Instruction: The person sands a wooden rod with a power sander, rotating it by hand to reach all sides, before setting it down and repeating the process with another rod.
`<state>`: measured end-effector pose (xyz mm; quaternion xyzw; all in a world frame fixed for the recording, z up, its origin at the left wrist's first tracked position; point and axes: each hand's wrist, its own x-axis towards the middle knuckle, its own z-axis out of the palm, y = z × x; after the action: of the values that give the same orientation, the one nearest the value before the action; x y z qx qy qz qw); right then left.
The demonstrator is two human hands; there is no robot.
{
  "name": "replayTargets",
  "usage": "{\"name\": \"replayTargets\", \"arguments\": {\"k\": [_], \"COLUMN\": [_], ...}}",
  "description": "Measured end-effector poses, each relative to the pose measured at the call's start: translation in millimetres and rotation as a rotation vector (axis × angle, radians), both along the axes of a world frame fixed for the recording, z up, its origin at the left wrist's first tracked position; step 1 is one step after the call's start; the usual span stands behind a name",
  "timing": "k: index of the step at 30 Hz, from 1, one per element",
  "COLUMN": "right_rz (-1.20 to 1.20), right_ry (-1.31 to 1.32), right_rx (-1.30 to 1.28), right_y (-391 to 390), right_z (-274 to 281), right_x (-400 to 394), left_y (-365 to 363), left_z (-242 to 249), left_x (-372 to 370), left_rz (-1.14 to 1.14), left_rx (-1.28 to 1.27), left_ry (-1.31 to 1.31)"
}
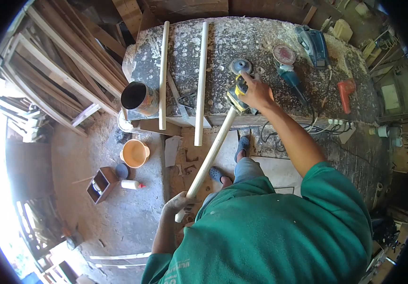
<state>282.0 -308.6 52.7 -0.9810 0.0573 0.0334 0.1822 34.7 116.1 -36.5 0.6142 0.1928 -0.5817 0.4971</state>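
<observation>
A pale wooden rod (pixel 212 156) is slanting mid-frame; the left hand (pixel 177 202) is gripping its lower end, the right hand (pixel 258 93) is clasping a yellow-and-black tool (pixel 235 98) at its upper end. Two similar rods (pixel 201 80) are lying on the workbench (pixel 183 40), upper centre.

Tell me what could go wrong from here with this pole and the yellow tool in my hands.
The pole, held in your left hand and meeting the yellow tool in your right hand, could slip or swing, since most of its length lies clear of the workbench. It might bump the nearer loose pole, whose end juts past the bench edge. The grinder lies near your right hand with its disc uncovered, so brushing it might scrape you.
</observation>
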Motion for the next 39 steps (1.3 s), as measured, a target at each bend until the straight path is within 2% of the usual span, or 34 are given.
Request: {"name": "replayTargets", "arguments": {"k": [2, 4, 5, 6, 8, 11, 14, 15, 17, 20, 23, 26, 27, 29, 31, 34, 35, 38, 39], "right_rz": [-0.047, -0.117, -0.139, -0.161, -0.138, -0.116, -0.062, -0.006, -0.011, -0.088, -0.125, -0.131, -0.123, -0.115, -0.113, -0.120, -0.122, -0.102, -0.090], "right_ry": [-0.047, -0.008, 0.024, 0.056, 0.013, 0.014, -0.030, -0.167, -0.106, 0.025, 0.042, 0.043, 0.070, 0.029, 0.011, 0.008, 0.020, 0.034, 0.036], "right_rx": [-0.034, -0.096, -0.079, -0.062, -0.050, -0.059, -0.051, -0.008, -0.021, -0.060, -0.013, -0.056, -0.073, -0.104, -0.095, -0.059, -0.065, -0.036, -0.018], "right_y": [-7, -17, -24, -30, -40, -30, -13, -10, -15, -19, -38, -35, -33, -37, -42, -46, -43, -37, -34], "right_z": [-8, -6, -1, 1, -6, 1, -12, -18, -23, -1, -7, -4, 2, -10, -18, -9, -5, -3, -5], "right_x": [4, 14, 20, 24, 28, 20, -1, -5, -4, 3, 14, 15, 14, 17, 18, 22, 21, 20, 21], "left_y": [2, -11, -19, -30, -29, -32, -2, -1, -1, -3, 4, 10, 8, 1, -17, -27, -26, 2, 2], "left_z": [0, 9, 25, 43, 40, 45, 11, 11, 10, 12, 5, 13, 11, 14, 37, 45, 39, -8, 3], "left_x": [5, 1, -5, -3, -4, -1, -14, -15, -13, -7, -6, 5, 11, 5, -2, -6, -7, -9, -2], "left_rz": [-0.032, -0.246, -0.350, -0.380, -0.419, -0.397, -0.329, -0.357, -0.411, -0.467, 0.011, 0.137, 0.092, -0.119, -0.336, -0.335, -0.374, -0.213, -0.035], "left_rx": [0.005, 0.370, 0.651, 0.814, 0.873, 0.833, 0.616, 0.587, 0.526, 0.508, -0.104, -0.352, -0.239, 0.226, 0.696, 0.815, 0.814, 0.272, -0.005], "left_ry": [0.015, -0.524, -0.797, -0.802, -0.797, -0.850, -1.151, -1.087, -0.969, -0.916, -0.182, 0.147, 0.135, -0.389, -0.900, -1.016, -1.002, -0.579, -0.158]}}
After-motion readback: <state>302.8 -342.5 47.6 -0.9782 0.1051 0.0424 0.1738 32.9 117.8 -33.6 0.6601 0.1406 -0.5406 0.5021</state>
